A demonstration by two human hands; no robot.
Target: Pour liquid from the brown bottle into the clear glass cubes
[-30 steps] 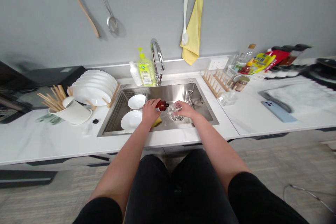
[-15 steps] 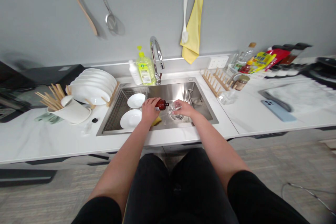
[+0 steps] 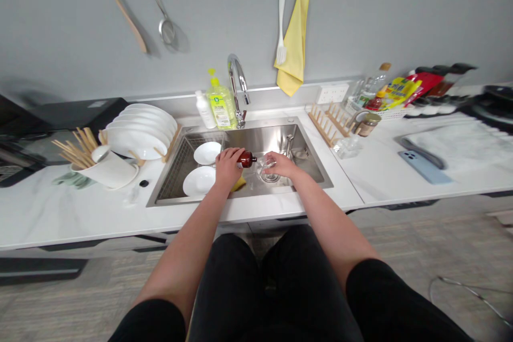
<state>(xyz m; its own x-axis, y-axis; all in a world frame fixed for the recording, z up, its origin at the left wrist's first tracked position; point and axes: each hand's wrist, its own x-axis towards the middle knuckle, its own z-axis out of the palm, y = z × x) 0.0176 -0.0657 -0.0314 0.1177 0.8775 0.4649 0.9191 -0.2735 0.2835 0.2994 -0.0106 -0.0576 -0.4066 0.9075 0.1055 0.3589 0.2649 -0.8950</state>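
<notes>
Little has moved: your left hand (image 3: 228, 167) stays closed on the brown bottle (image 3: 247, 159) lying sideways, right hand (image 3: 280, 165) closed on the glass (image 3: 266, 165) (sponge (image 3: 239, 184) just below), so pouring into the glass looks next.

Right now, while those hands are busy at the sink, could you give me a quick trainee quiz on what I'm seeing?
1. True or false: the left hand is holding the brown bottle.
2. What is the right hand holding: A) a phone, B) a clear glass, or C) a sponge?
3. How many white plates are in the sink?

Key: 1. True; 2. B; 3. Two.
</notes>
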